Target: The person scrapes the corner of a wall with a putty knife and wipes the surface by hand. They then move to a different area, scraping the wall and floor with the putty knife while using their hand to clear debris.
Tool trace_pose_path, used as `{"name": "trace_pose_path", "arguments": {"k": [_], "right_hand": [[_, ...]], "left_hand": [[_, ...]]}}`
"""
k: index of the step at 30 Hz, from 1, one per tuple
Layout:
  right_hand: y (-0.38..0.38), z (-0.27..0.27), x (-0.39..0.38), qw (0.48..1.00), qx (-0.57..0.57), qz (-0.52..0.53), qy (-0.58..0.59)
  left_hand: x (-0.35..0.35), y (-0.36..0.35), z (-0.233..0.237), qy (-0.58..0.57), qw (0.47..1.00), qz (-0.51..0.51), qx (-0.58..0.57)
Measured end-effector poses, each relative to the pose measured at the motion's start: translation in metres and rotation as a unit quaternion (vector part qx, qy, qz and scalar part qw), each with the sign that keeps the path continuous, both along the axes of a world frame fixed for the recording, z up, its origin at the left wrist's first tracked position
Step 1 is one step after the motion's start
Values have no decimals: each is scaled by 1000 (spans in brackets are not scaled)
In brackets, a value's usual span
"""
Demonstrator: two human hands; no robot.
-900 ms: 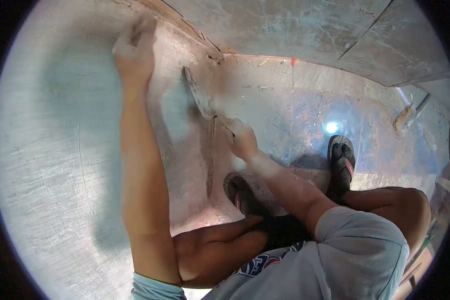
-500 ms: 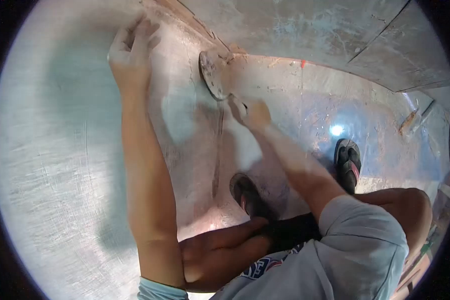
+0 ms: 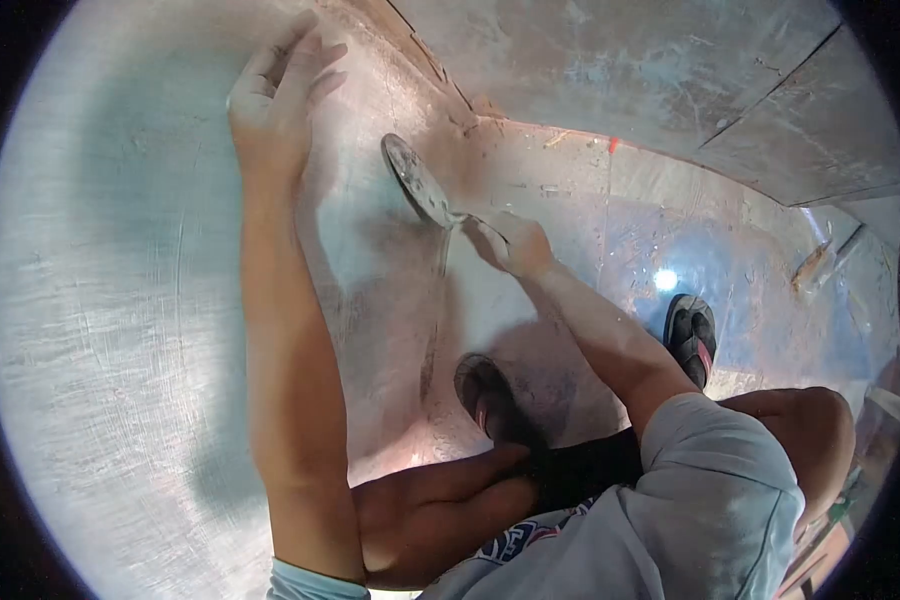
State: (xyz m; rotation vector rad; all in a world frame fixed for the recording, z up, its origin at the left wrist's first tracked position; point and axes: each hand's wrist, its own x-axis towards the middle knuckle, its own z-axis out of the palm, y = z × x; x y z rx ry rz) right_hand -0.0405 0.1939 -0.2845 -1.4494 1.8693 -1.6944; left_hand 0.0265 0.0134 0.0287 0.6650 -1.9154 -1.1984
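Note:
A trowel (image 3: 422,185) with a rounded, smeared metal blade is in my right hand (image 3: 523,246), whose fingers wrap round its handle. Its blade lies close to the pale, scratched surface (image 3: 150,300), short of the corner; whether it touches cannot be told. Up at the left, my left hand (image 3: 278,95) is against or just over the same pale surface, near its top edge. The fingers there are loosely bent and apart, and no object shows in them.
A brownish ledge (image 3: 420,55) meets a stained grey panel (image 3: 630,60) at the top. My sandalled feet stand on the worn floor (image 3: 580,300), beside a bright light spot (image 3: 665,280). A brownish object (image 3: 810,268) lies at the far right.
The trowel and my right hand have come back from the corner, lower in view, and the blade has tilted more to the left. My left hand stays near the top edge.

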Motion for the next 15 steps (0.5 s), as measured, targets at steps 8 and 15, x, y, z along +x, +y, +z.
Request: {"name": "trace_pose_path", "arguments": {"k": [8,15], "right_hand": [[-10,5,-12,1000,-18,-2,-2],[-16,25,-3,997,51,-9,-48]], "left_hand": [[-2,-11,-12,-24,995,40,-84],[-6,-3,-9,-45,994,46,-93]]}}
